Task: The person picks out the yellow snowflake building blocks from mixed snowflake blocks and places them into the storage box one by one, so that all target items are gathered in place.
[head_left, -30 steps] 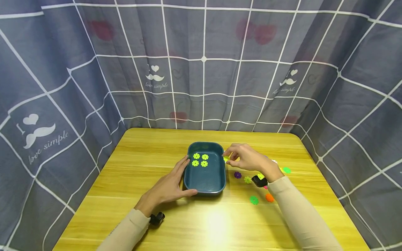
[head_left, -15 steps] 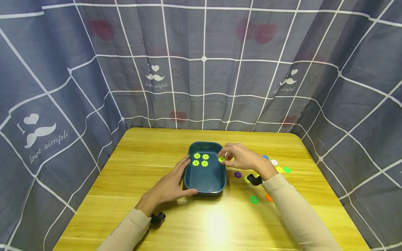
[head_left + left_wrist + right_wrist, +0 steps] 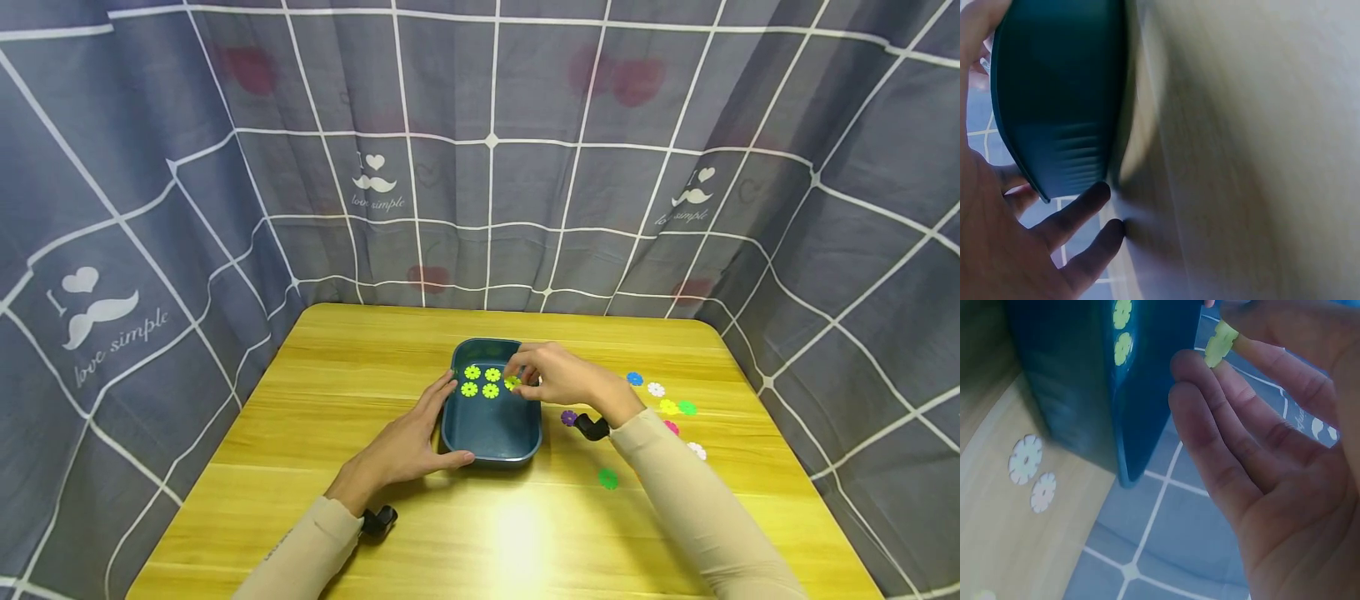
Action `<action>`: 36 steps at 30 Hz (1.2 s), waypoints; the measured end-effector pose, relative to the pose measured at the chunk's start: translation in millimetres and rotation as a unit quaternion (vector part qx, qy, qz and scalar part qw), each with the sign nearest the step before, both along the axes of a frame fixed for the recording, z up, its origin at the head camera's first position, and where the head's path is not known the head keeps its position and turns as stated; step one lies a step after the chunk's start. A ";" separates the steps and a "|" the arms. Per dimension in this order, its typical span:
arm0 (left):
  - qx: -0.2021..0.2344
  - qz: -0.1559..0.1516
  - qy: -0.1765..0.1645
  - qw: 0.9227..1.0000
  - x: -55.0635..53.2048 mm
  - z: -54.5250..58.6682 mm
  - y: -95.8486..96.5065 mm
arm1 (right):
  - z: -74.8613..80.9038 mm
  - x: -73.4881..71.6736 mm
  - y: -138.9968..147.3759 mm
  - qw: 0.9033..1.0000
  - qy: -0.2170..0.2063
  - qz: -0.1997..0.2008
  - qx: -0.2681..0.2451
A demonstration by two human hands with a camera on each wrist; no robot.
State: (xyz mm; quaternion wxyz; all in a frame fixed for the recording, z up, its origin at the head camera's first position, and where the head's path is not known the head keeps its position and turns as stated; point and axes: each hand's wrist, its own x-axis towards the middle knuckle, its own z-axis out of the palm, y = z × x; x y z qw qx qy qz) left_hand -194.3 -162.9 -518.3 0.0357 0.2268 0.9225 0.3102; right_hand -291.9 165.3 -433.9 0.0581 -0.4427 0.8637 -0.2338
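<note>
My left hand [image 3: 405, 442] rests against the left side of a dark teal plastic bin [image 3: 491, 432], its fingers along the outside and its thumb on the near rim. Several yellow-green flower-shaped plastic discs [image 3: 471, 389] lie inside in two short rows, toward the far left. Above the bin's far right part, my right hand [image 3: 566, 375] pinches another yellow-green flower-shaped disc [image 3: 1220, 345] between thumb and index finger. The remaining fingers of that hand extend loosely in the right wrist view. Whether the held disc touches the bin floor cannot be told.
Right of the bin, loose discs lie on the wooden table [image 3: 360, 350]: blue [image 3: 634, 378], white [image 3: 656, 389], yellow [image 3: 668, 406], purple [image 3: 568, 417] and green [image 3: 608, 478] among them. The right forearm hides part of that area. A grey checked curtain [image 3: 450, 192] surrounds the table.
My right hand has moved left, carrying the yellow-green disc from the bin's right rim to over its inside, near the other discs. The left hand has stayed at the bin's side.
</note>
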 end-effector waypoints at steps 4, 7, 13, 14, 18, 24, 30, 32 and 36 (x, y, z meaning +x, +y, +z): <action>0.003 0.000 -0.003 1.000 0.5 1.1 -0.1 | 0.9 -1.3 -7.2 1.000 -0.001 0.002 0.012; 0.005 0.001 -0.004 1.000 0.7 0.7 -0.1 | 0.0 -3.0 -12.4 1.000 -0.004 0.008 0.017; 0.007 -0.001 -0.003 1.000 -0.2 -1.8 -0.4 | 0.0 -3.3 -22.6 0.999 -0.013 0.023 0.025; 0.007 -0.001 -0.003 1.000 -0.1 -1.5 -0.4 | 0.4 -3.0 -24.3 0.999 -0.014 0.024 0.025; 0.004 -0.001 -0.001 1.000 -0.2 -1.2 -0.2 | 0.1 -4.0 -30.0 0.999 -0.020 0.030 0.029; 0.003 0.000 -0.002 1.000 0.4 0.1 -0.7 | -3.6 -7.2 -38.2 0.998 -0.025 0.040 0.039; 0.005 -0.001 -0.007 1.000 0.8 0.8 -1.6 | -8.0 -9.4 -46.0 0.998 -0.025 0.043 0.043; 0.005 -0.001 -0.008 1.000 0.7 0.4 -1.8 | -8.8 -10.0 -48.4 0.998 -0.024 0.041 0.048; 0.007 0.001 -0.011 1.000 0.5 -0.7 -2.0 | -10.9 -11.8 -53.1 0.998 -0.023 0.039 0.053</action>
